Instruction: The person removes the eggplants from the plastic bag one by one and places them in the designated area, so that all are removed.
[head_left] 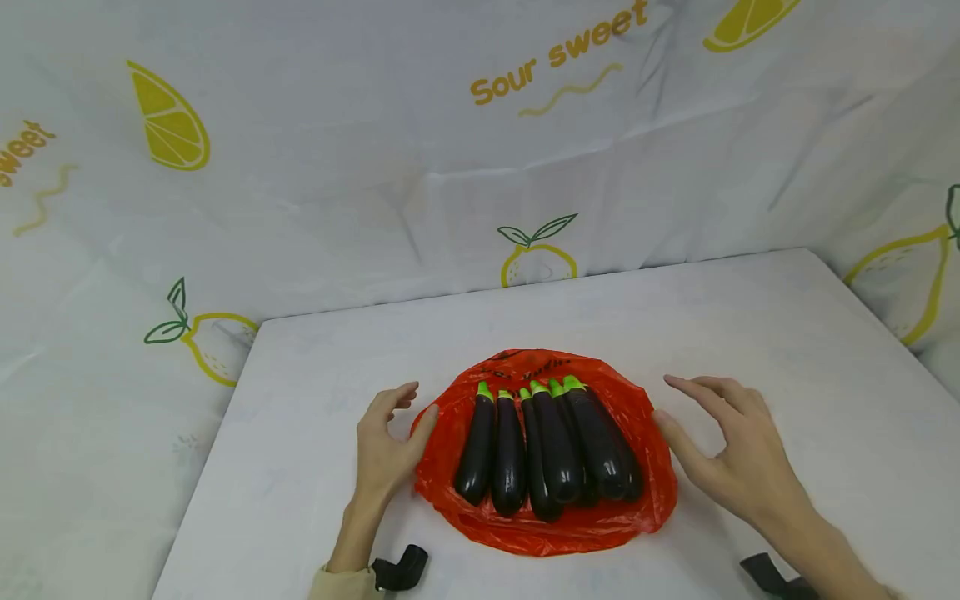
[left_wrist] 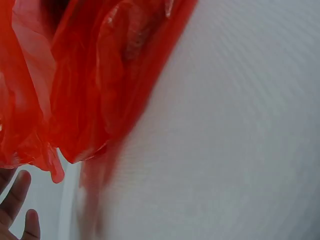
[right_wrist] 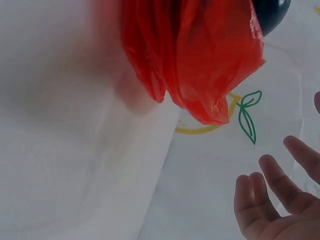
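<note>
Several dark eggplants (head_left: 555, 450) with bright green caps lie side by side in a red plastic bag (head_left: 480, 529), whose mouth is spread wide around them. My left hand (head_left: 390, 442) is at the bag's left edge, fingers loosely bent and thumb right at the rim. On the other side my right hand (head_left: 738, 450) has its fingers spread, the thumb tip close to the bag's right rim. Neither hand holds anything. Both wrist views show crumpled bag sides (left_wrist: 85, 85) beside loose fingers; an eggplant end (right_wrist: 271, 14) peeks out in the right wrist view.
A white tabletop (head_left: 322, 375) carries the bag. Behind and beside it hangs a white cloth (head_left: 337, 167) with lemon prints and lettering. Black wrist mounts (head_left: 401, 568) sit by both wrists, and a beige sleeve (head_left: 343, 583) shows at the left.
</note>
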